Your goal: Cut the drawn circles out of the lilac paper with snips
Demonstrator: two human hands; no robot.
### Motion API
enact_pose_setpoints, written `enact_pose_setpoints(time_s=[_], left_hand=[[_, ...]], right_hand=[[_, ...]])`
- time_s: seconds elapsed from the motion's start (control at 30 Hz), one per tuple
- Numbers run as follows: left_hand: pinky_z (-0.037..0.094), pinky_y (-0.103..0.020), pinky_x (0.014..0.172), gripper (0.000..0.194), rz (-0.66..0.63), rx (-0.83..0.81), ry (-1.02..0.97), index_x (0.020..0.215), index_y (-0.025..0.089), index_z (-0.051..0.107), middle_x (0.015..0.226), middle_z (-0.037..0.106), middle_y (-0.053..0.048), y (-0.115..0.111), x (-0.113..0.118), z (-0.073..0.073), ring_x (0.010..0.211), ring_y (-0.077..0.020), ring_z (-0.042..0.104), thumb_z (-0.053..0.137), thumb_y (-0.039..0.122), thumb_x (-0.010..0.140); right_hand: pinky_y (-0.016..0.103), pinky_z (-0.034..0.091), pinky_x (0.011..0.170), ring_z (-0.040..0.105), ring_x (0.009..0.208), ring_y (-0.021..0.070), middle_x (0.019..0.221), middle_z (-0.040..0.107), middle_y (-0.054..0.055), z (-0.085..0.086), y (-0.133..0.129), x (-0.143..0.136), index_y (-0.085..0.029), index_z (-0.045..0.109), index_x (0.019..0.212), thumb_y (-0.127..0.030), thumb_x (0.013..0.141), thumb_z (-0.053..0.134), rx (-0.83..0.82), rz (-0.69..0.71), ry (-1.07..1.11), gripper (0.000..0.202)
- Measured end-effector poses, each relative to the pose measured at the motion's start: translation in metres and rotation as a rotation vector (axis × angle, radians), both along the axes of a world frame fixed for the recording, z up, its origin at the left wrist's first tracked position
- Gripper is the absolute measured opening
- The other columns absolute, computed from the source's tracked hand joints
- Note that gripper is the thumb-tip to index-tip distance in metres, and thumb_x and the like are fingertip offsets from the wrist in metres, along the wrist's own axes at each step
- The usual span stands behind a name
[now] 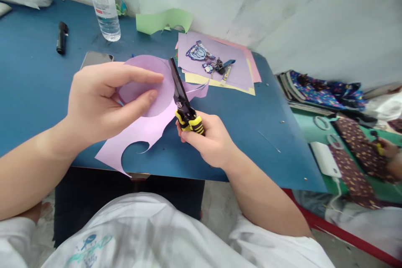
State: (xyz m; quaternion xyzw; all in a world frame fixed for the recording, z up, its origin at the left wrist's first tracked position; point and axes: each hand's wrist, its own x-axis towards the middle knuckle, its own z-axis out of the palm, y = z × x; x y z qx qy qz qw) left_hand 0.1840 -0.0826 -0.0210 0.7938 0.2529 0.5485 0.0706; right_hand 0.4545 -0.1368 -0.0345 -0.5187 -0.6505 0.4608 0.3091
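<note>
Holding purple paper in left hand; scissors in right hand.

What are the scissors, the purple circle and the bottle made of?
Scissors: the dark blades look like metal, with a slight sheen; the yellow-and-black handles could be plastic or rubber.
Purple circle: smooth, matte paper or thin card, judging by its plain colour and thin edge.
Bottle: probably glossy plastic, since it's clear, though glass isn't ruled out.
</note>
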Motion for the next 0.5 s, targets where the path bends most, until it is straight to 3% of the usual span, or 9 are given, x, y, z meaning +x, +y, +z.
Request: enact_pose_setpoints(time_s=[0.17,0.37,0.5], left_hand=[[0.057,-0.023,0.063,0.034,-0.013,0.045,-0.046,0.118,0.029,0.092,0.096,0.089,0.005,0.0039,0.0029,-0.0011,0.075,-0.0116,0.079,0.088,0.015,0.087],[0.045,-0.026,0.053,0.028,0.046,0.085,0.005,0.113,0.030,0.092,0.079,0.082,0.005,0.0078,0.0029,-0.0004,0.058,-0.0093,0.061,0.080,0.025,0.088],[0.045,-0.027,0.056,0.026,0.075,0.043,0.019,0.115,0.031,0.090,0.081,0.080,0.006,0.0038,0.0015,0.0010,0.061,-0.0083,0.061,0.080,0.024,0.092]], right_hand=[[0.038,0.041,0.071,0.060,0.072,0.0191,0.074,0.065,-0.004,0.0005,-0.0007,0.0010,-0.026,0.065,0.082,-0.037,0.079,0.066,-0.012,-0.003,-0.020,0.011],[0.038,0.041,0.070,0.058,0.071,0.0184,0.074,0.063,-0.005,-0.0010,-0.0001,0.0002,-0.027,0.064,0.082,-0.037,0.078,0.067,-0.021,-0.011,-0.010,0.011],[0.038,0.040,0.069,0.058,0.071,0.0185,0.073,0.063,-0.005,-0.0006,0.0001,0.0001,-0.027,0.064,0.081,-0.037,0.079,0.066,-0.023,-0.005,-0.012,0.011]])
